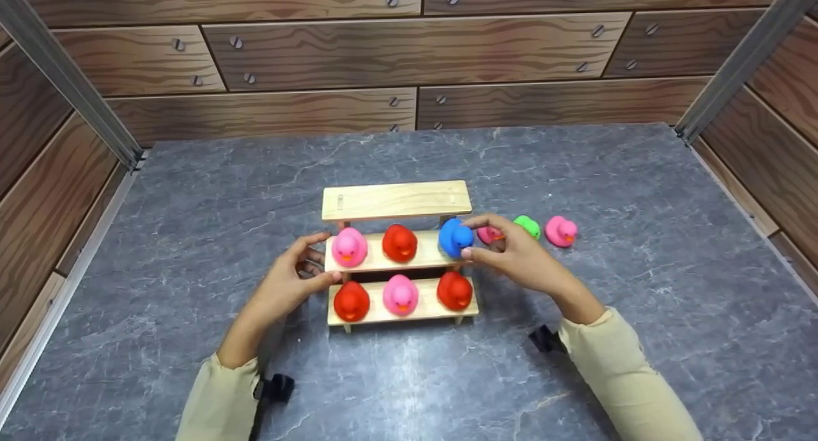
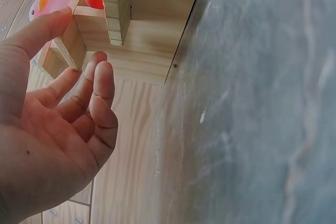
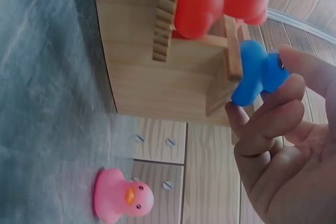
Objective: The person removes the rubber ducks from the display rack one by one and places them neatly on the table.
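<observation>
A three-step wooden rack [image 1: 396, 200] stands on the table, its top step bare. My right hand [image 1: 521, 255] pinches a blue rubber duck [image 1: 452, 238] between thumb and fingers, at the right end of the middle step. On that step also sit a pink duck [image 1: 349, 248] and a red duck [image 1: 400, 243]. The bottom step bears a red duck [image 1: 351, 301], a pink duck [image 1: 401, 295] and another red duck [image 1: 455, 291]. With thumb and fingertips, my left hand [image 2: 58, 119] holds the left end of the middle step.
Right of the rack, a pink duck [image 1: 491, 234] partly hidden by my right hand, a green duck [image 1: 528, 226] and another pink duck [image 1: 561, 231] stand on the grey marbled table [image 1: 223, 192]. Wood-patterned walls [image 1: 415, 51] enclose the back and sides.
</observation>
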A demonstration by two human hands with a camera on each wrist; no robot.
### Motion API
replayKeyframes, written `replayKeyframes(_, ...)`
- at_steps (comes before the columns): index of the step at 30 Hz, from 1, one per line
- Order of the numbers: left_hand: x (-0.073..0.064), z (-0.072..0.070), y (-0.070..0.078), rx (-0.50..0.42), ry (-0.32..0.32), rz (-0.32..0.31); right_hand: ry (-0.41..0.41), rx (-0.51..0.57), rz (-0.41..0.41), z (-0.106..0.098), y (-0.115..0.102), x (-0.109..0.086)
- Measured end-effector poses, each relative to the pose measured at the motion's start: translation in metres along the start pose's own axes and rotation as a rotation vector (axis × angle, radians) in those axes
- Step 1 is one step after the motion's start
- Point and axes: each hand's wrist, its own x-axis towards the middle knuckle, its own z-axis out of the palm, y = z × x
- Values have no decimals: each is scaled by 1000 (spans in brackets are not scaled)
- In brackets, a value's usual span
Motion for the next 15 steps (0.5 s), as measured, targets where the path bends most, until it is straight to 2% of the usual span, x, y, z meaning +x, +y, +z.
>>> replayKeyframes(5,0,0,-1,-5,-3,7,40,-76,-2,-10,-1,-4)
replayKeyframes(15,0,0,1,0,-9,7,28,-131,13,-27,-1,-12)
